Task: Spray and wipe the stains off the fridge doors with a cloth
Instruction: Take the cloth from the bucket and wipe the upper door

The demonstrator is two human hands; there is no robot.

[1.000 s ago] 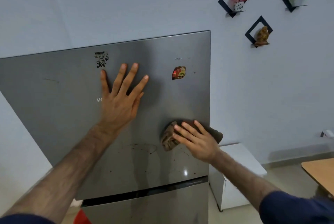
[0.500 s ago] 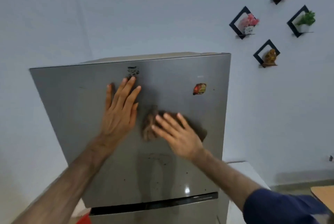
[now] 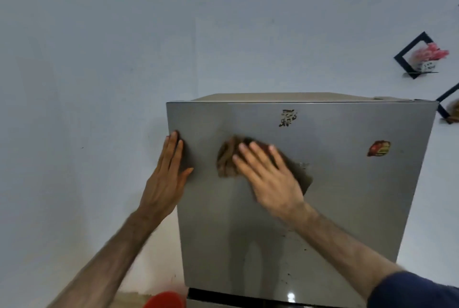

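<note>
Fridge upper door [image 3: 347,196]: one big steel panel, rigid, heavy, slick. It won't give under pressure, but it could swing on its hinge if pushed off-centre, so bracing near the free edge makes sense. Only a sliver of a second, lower door [image 3: 248,304] shows at the bottom of the frame.

Left hand [image 3: 165,178]: grip is flat, fingers straight, palm on the door at its left edge, holding nothing. Reads as a brace.

Right hand [image 3: 270,178]: grip also flat, fingers spread and pressing the cloth against the door rather than pinching it. No curl visible.

Cloth [image 3: 227,158]: one, brown, bunched, on the upper-left part of the upper door, under and left of the right fingers. Soft, light, limp; it will fold and slide easily on steel, likely damp. Best driven by palm pressure over its middle; pick up by bunching.

Stains [image 3: 288,230]: dark specks scattered low on the door near the right forearm, too small and blurred to count. Judgement: that area is not yet done.

Stickers: two, a worn dark one [image 3: 287,118] up top and a red-yellow one [image 3: 378,148] to the right. Stuck on, likely not wipe targets.

Wall shelves: one with pink flowers [image 3: 422,56], a second cut off at the right edge. Red object [image 3: 165,300] at bottom, cannot identify. No spray bottle in view.
</note>
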